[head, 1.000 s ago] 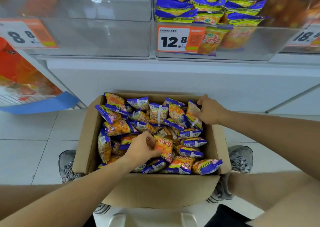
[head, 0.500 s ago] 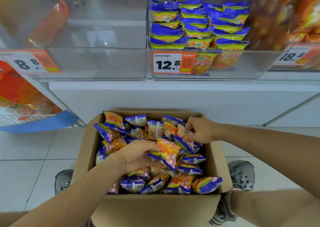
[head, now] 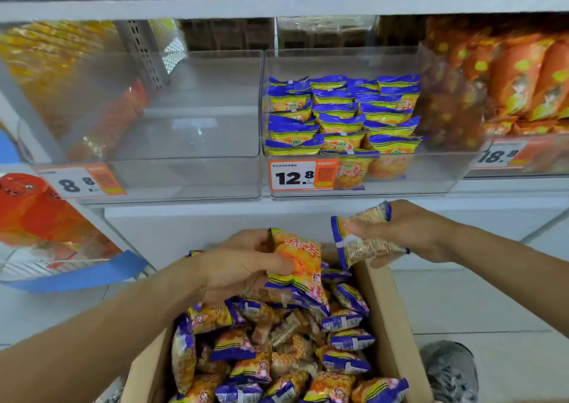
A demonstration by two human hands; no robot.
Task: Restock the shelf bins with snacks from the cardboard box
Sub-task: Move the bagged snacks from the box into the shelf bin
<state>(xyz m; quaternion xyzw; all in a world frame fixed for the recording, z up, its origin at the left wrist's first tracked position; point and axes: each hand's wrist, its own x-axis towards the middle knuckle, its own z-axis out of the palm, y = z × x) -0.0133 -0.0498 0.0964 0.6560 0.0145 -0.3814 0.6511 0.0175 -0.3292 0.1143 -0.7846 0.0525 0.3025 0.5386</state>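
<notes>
An open cardboard box (head: 388, 316) on the floor holds several small orange-and-blue snack packets (head: 348, 362). My left hand (head: 243, 267) grips one orange packet (head: 300, 261), and maybe more beneath it, above the box's far end. My right hand (head: 412, 236) holds another packet (head: 363, 239), back side up, above the box's far right corner. Straight ahead, the clear shelf bin (head: 431, 184) with the 12.8 price tag (head: 303, 174) is partly filled with stacked packets of the same kind (head: 338, 119).
To the left stands an empty clear bin (head: 184, 181) tagged 8.8. A bin of orange bags (head: 517, 82) tagged 18.8 is on the right. Red packs (head: 34, 214) sit in a lower left bin. My shoe (head: 449, 368) rests right of the box on white tiles.
Both hands have lifted out of the box, each with a packet, and risen toward the shelf. The view has tilted up, showing more of the shelves.
</notes>
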